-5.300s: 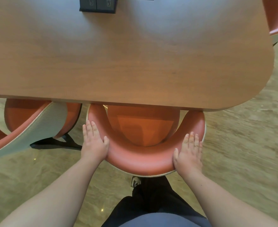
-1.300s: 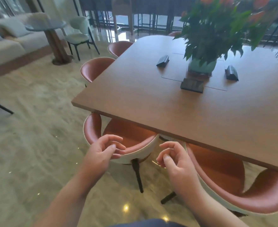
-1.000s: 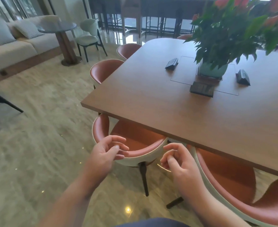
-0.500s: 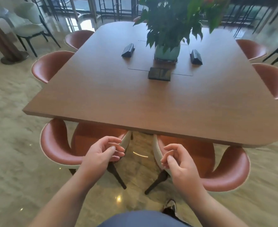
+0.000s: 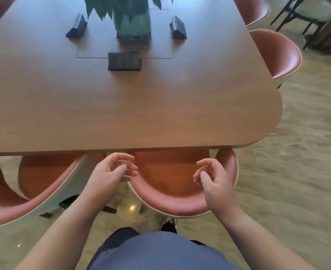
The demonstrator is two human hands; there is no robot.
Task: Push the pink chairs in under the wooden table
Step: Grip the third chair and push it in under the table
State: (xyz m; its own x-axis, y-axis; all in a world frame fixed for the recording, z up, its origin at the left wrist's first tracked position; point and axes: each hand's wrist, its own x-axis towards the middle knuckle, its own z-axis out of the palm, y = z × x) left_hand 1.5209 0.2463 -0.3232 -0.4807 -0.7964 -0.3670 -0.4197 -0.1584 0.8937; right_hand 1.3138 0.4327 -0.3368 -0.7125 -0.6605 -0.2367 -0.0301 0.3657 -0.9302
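Note:
The wooden table (image 5: 141,106) fills the upper half of the head view. Directly below its near edge stands a pink chair (image 5: 172,203), its seat partly under the tabletop and its curved back toward me. My left hand (image 5: 112,172) hovers over the chair's left rim with loosely curled fingers, holding nothing. My right hand (image 5: 213,180) hovers over the right side of the seat, fingers also loosely curled and empty. A second pink chair (image 5: 10,205) stands at the lower left, turned at an angle, seat partly under the table.
A potted plant (image 5: 132,20) and black socket boxes (image 5: 124,61) sit on the table's middle. More pink chairs (image 5: 277,53) line the right side. A dark-legged pale chair (image 5: 309,10) and a table base stand at the top right. Stone floor lies around.
My view has swung right and tipped downward, now centred over the right-hand chair. Both hands moved forward and apart above that chair, still loosely curled and empty.

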